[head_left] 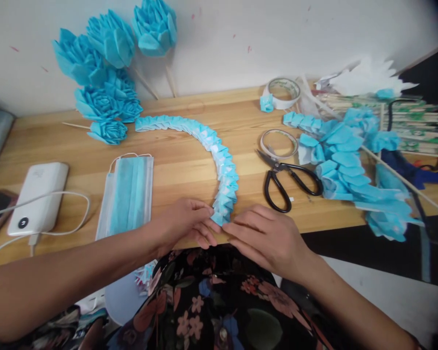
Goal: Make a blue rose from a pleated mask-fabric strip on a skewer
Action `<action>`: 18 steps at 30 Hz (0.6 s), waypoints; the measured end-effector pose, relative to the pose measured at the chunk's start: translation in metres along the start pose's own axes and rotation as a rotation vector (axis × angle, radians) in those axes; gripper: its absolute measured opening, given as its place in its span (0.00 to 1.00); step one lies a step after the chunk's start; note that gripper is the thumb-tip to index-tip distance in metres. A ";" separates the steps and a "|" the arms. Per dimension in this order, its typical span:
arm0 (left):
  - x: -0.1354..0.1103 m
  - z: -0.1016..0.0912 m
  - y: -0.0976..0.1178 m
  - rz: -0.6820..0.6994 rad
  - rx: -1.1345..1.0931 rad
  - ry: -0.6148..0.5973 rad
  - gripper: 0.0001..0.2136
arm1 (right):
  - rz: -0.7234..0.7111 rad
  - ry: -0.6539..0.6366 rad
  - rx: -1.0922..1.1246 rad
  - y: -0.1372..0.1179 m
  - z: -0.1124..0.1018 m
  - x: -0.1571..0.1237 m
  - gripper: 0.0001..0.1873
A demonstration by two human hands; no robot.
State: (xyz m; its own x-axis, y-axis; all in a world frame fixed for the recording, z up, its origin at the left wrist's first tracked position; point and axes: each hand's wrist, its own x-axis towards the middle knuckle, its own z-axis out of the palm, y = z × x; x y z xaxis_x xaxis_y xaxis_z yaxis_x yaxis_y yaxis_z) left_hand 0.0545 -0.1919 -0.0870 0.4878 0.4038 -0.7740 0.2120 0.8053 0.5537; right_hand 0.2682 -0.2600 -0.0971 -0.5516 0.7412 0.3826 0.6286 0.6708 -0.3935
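Observation:
A long strip of folded blue petals [224,167] curves across the wooden table, its near end at the table's front edge. My left hand [193,223] is at that end from the left, thumb and forefinger closed on its edge, the other fingers loosely bent. From the right, my right hand [268,238] has its fingers pressed together at the same end; its thumb is mostly hidden. Black-handled scissors [277,167] lie partly spread to the right of the strip, touching a roll of tape [266,146].
Blue flowers on sticks [109,39] stand at the back left. Face masks [129,194], a white power bank [40,197] and its cable are left. On the right are another tape roll [294,97], loose blue petal pieces [345,167] and packaged sticks [416,119].

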 end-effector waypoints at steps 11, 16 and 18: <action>-0.005 0.006 0.008 -0.089 0.156 0.067 0.15 | 0.134 0.135 0.008 0.002 0.009 0.005 0.14; -0.019 -0.002 0.009 -0.050 0.488 0.022 0.18 | 0.132 0.080 -0.041 0.003 0.017 0.011 0.11; -0.030 -0.008 0.007 0.114 0.820 0.076 0.18 | 0.138 0.058 -0.049 0.004 0.020 0.011 0.11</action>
State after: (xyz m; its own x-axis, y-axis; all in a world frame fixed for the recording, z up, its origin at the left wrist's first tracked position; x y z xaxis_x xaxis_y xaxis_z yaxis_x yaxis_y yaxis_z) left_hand 0.0345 -0.1947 -0.0629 0.4916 0.5155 -0.7018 0.7287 0.1976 0.6557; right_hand 0.2533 -0.2484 -0.1116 -0.4260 0.8229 0.3759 0.7233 0.5594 -0.4049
